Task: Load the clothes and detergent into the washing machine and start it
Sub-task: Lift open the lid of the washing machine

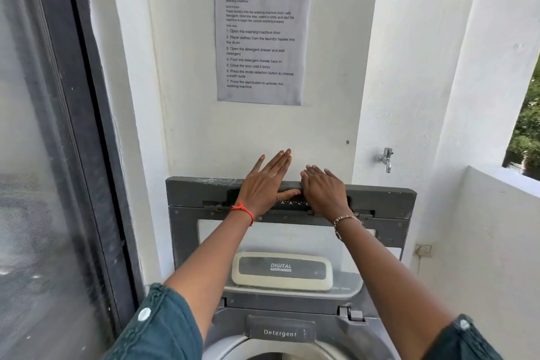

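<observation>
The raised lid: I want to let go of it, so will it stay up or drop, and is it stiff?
The lid leans near upright against the wall, so it probably stays. Both hands, left and right, rest on its top edge. Its framed panel looks rigid; pulled forward it would likely fall shut.

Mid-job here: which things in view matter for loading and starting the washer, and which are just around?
Job:
grey washing machine lid, raised, under both hands
left hand
right hand
dark flap marked Detergent
white drum rim
printed task sheet

Just around:
metal wall tap
wall socket
dark-framed glass door
</observation>
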Available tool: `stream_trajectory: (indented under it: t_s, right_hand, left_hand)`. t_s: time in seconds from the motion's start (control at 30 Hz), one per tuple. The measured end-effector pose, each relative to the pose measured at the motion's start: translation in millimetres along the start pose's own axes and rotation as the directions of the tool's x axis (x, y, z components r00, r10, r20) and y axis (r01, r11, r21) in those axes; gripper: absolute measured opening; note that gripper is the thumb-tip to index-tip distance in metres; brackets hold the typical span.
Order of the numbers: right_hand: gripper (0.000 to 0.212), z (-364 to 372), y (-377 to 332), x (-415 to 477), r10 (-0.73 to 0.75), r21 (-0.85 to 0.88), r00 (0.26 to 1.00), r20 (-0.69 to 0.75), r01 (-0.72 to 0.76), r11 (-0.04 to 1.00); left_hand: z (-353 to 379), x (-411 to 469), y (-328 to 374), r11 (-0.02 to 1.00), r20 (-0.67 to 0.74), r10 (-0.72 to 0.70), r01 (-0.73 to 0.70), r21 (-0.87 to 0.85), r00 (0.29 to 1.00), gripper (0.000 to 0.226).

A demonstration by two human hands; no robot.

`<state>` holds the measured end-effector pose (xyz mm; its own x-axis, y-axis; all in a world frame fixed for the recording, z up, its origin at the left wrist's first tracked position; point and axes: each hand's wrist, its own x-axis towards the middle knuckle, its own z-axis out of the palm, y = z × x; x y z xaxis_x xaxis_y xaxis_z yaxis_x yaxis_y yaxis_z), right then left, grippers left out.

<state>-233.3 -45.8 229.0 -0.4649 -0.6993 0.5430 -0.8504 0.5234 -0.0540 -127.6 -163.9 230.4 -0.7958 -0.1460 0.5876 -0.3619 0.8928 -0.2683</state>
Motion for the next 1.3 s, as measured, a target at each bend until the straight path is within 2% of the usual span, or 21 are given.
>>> stream_trajectory:
  t_s: [0.37,0.53,0.67,0.77,0.87,0.97,1.07,1.2,1.3]
  right_hand:
    - [0.047,7.6,4.7,9.2,-0.014,-0.075,0.998,0.057,0.018,0.997]
    - [0.055,13.2,6.6,5.6,0.011,0.002,1.000,-0.023,-0.011,1.000]
    - [0.064,16.3,11.7,-10.4,-0.050,0.071,0.998,-0.044,0.053,0.996]
    - [0.052,13.5,17.2,-24.0,-0.084,0.081,0.996,-0.018,0.085,0.993]
    - [0.053,7.9,22.4,-41.9,-0.095,0.077,0.995,0.036,0.092,0.993]
    - [0.055,3.9,33.6,-68.1,-0.080,0.073,0.993,0.089,0.074,0.995]
    - [0.056,2.7,58.0,-106.1,-0.042,-0.065,0.983,0.178,0.055,0.996]
    - [0.056,-2.6,103.0,-180.4,0.142,-0.192,0.949,0.283,-0.090,0.977]
    - [0.056,-13.2,136.5,-243.3,0.307,-0.237,0.892,0.333,-0.236,0.942]
  left_hand:
    - [18.8,15.3,-7.3,1.000,0.025,-0.027,0.027,-0.011,0.999,0.083]
    - [19.6,16.7,-6.0,0.998,0.044,-0.053,0.053,0.019,0.998,0.091]
    - [23.4,9.9,1.8,0.981,-0.038,-0.175,0.178,0.083,0.984,0.096]
    - [27.0,-0.8,15.6,0.955,-0.080,-0.286,0.291,0.059,0.955,0.086]
    - [36.6,-19.3,32.6,0.942,-0.127,-0.329,0.335,0.033,0.936,0.080]
    - [41.9,-38.6,49.7,0.945,-0.108,-0.324,0.317,-0.077,0.940,0.081]
    - [46.1,-53.8,72.8,0.951,-0.075,-0.278,0.263,-0.162,0.958,0.078]
    - [50.3,-69.0,122.5,0.953,-0.027,-0.162,0.150,-0.262,0.986,0.078]
    - [46.4,-77.8,175.9,0.934,0.011,-0.049,0.049,-0.354,0.999,0.076]
